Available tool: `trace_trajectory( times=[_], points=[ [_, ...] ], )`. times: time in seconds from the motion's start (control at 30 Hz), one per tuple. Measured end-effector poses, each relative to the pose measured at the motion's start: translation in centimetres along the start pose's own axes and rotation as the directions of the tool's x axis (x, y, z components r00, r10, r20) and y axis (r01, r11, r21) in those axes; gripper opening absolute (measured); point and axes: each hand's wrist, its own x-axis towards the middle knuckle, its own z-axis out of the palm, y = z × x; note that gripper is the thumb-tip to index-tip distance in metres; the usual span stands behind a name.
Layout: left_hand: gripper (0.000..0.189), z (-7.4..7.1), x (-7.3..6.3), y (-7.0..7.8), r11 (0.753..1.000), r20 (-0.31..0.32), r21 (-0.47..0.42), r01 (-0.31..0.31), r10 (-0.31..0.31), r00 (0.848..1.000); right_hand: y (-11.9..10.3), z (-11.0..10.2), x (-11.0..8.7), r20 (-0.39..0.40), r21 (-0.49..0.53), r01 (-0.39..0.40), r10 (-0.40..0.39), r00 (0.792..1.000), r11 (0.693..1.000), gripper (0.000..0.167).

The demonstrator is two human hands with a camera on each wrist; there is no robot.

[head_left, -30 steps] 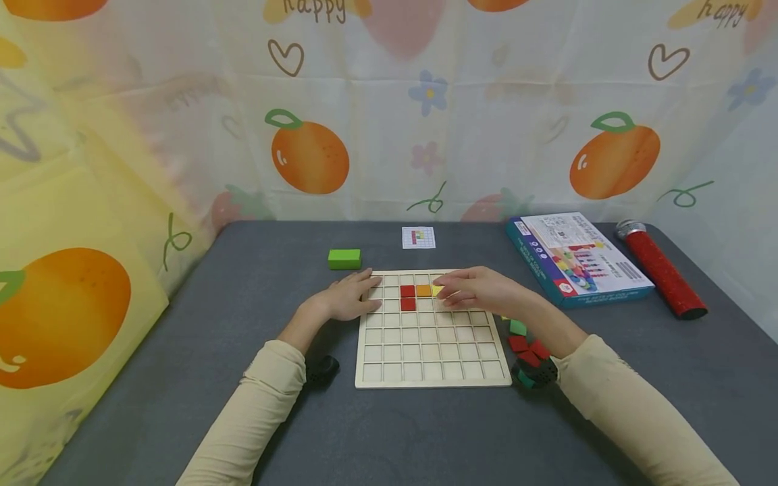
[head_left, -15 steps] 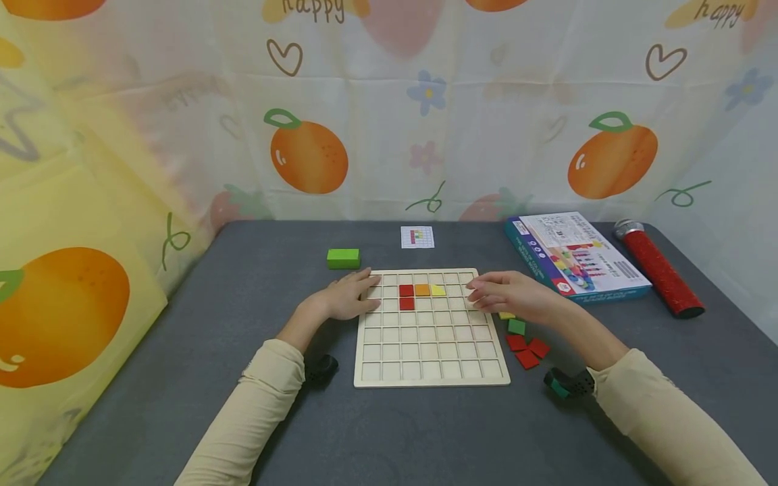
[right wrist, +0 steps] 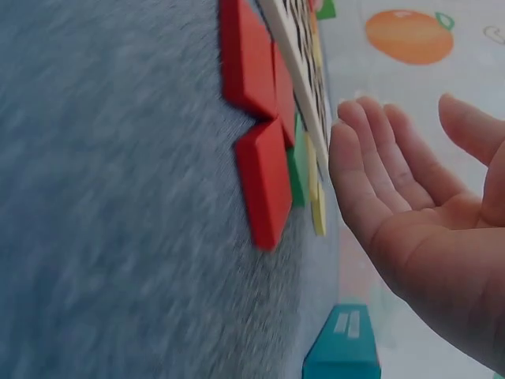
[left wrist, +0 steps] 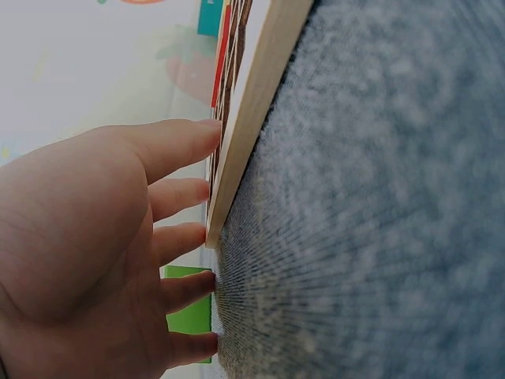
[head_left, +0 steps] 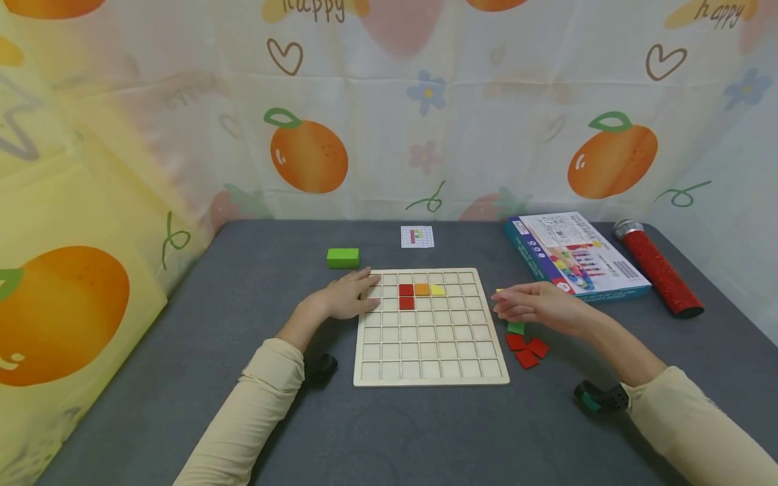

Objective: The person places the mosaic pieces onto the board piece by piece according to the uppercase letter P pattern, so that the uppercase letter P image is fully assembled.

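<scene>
A wooden grid board [head_left: 431, 351] lies flat on the dark table, holding two red tiles [head_left: 406, 303], an orange tile [head_left: 422, 289] and a yellow tile [head_left: 437, 289] in its upper cells. My left hand [head_left: 342, 297] rests on the board's upper left edge; its fingers are spread in the left wrist view. Just right of the board, my right hand [head_left: 537, 307] hovers over loose tiles with nothing in its fingers. Under and near it lie several red tiles [head_left: 527, 358], a green tile [head_left: 516, 328] and yellow tiles [right wrist: 318, 207], partly hidden from the head view.
Behind the board are a bright green block [head_left: 343, 258] and a small card [head_left: 417, 237] printed with a coloured grid. A flat game box [head_left: 583, 260] and a red microphone [head_left: 659, 270] lie at the back right. A fruit-print cloth [head_left: 377, 101] hangs behind the table.
My right hand has moved right, off the board and over to the loose tiles, uncovering the yellow tile on the grid. The left hand has stayed in place.
</scene>
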Motion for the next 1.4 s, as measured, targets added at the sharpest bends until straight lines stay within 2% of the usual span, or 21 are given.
trace_trajectory(
  times=[0.33, 0.7, 0.87, 1.0, 1.1, 1.2, 1.4],
  points=[
    [0.062, -0.1, 0.0, -0.1, 1.0, 0.007, 0.003, -0.004, 0.004, 1.0, 0.8, -0.7, -2.1, 0.021, -0.109, 0.002, 0.0, 1.0, 0.994, 0.05],
    [0.062, -0.1, -0.1, -0.1, 1.0, 0.003, -0.008, -0.01, 0.01, 1.0, 1.5, -1.4, -3.6, 0.066, -0.138, 0.016, -0.007, 0.998, 0.99, 0.046],
    [0.061, -0.2, -0.2, 0.1, 1.0, -0.001, -0.017, -0.016, 0.016, 1.0, 1.8, -1.6, -4.1, 0.052, -0.235, 0.027, -0.015, 0.999, 0.972, 0.042],
    [0.061, -0.3, -0.3, 0.2, 1.0, -0.002, -0.018, -0.012, 0.012, 1.0, 2.0, -1.7, -4.4, 0.081, -0.245, 0.069, -0.05, 0.995, 0.967, 0.043],
    [0.061, -0.3, -0.2, 0.2, 1.0, -0.001, -0.012, -0.01, 0.01, 1.0, 2.2, -1.7, -4.5, 0.132, -0.216, 0.121, -0.094, 0.987, 0.969, 0.045],
    [0.061, -0.3, -0.2, 0.3, 1.0, -0.001, -0.009, -0.007, 0.007, 1.0, 2.4, -1.7, -4.7, 0.159, -0.229, 0.158, -0.123, 0.98, 0.961, 0.046],
    [0.06, -0.2, -0.2, 0.3, 1.0, -0.007, -0.005, -0.006, 0.006, 1.0, 2.7, -1.7, -4.9, 0.152, -0.279, 0.165, -0.126, 0.98, 0.946, 0.047]
  ],
)
